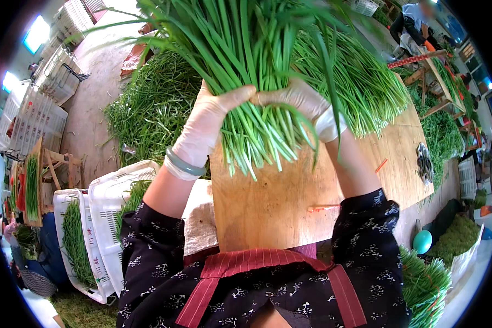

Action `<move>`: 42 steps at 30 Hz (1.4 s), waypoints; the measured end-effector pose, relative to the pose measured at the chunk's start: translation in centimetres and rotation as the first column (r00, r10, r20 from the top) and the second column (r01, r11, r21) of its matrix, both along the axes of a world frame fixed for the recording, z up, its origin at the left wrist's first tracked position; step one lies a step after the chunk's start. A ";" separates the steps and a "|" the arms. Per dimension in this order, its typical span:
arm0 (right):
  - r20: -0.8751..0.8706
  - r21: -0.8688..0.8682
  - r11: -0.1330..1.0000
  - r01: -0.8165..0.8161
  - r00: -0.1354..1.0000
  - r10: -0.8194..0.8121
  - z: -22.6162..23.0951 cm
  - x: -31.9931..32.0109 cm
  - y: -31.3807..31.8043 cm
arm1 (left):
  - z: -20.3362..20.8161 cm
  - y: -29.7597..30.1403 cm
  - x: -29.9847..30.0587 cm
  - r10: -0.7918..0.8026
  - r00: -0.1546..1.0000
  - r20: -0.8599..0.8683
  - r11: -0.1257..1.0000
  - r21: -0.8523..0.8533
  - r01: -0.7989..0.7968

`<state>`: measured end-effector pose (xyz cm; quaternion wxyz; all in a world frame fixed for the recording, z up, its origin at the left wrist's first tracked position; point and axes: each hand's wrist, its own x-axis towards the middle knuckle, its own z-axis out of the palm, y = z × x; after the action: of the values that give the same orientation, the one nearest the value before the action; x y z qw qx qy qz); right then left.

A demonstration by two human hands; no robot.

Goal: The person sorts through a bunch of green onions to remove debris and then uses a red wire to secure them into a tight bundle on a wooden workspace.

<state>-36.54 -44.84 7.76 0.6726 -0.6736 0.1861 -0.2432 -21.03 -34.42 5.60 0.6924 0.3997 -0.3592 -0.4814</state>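
Both my hands, in whitish gloves, grip one thick bundle of garlic chives [251,60] above a wooden board table [257,213]. My left hand [216,109] wraps its left side and my right hand [300,101] its right side, the thumbs almost meeting in front. Pale cut ends point down toward me, while the green leaves spread away and blur at the tips. Beyond my right hand, a large pile of chives [355,82] lies on the table with its pale ends toward me. My palms and most fingers are hidden behind the bundle.
Loose greens [153,109] heap up left of the table. White plastic crates [106,229] holding greens stand at lower left. Orange-handled tools [322,208] and a dark crumpled item [424,164] lie on the board. Another person [415,22] sits at far right by a wooden bench [443,82].
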 end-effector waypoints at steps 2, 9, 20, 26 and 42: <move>-0.137 -0.052 0.979 -0.198 0.972 0.190 -0.2 0.0 -1.2 | -0.4 0.3 0.0 -0.106 0.983 -0.150 0.994 0.014 0.110; -0.522 0.116 0.993 0.035 0.853 0.031 -9.6 -1.1 -0.5 | -6.6 1.8 -1.3 0.007 0.969 -0.246 0.889 0.445 0.106; -0.740 -0.603 0.728 -0.326 0.570 -0.357 -2.7 -4.8 -0.7 | -6.6 1.2 -1.4 -0.008 0.988 -0.156 0.888 0.453 0.078; -0.732 -0.608 0.710 -0.355 0.597 -0.328 -0.6 -3.9 1.6 | -6.9 0.8 -0.3 -0.077 0.988 -0.131 0.902 0.414 0.125; -0.591 -0.544 0.829 -0.133 0.761 -0.266 -1.8 -1.6 -0.1 | -7.4 1.3 0.4 -0.090 0.945 -0.316 0.894 0.392 0.216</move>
<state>-38.16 -44.90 5.93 0.3318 -0.8731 0.3515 -0.0647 -20.64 -33.13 -1.81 0.5941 0.4352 -0.1723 -0.6542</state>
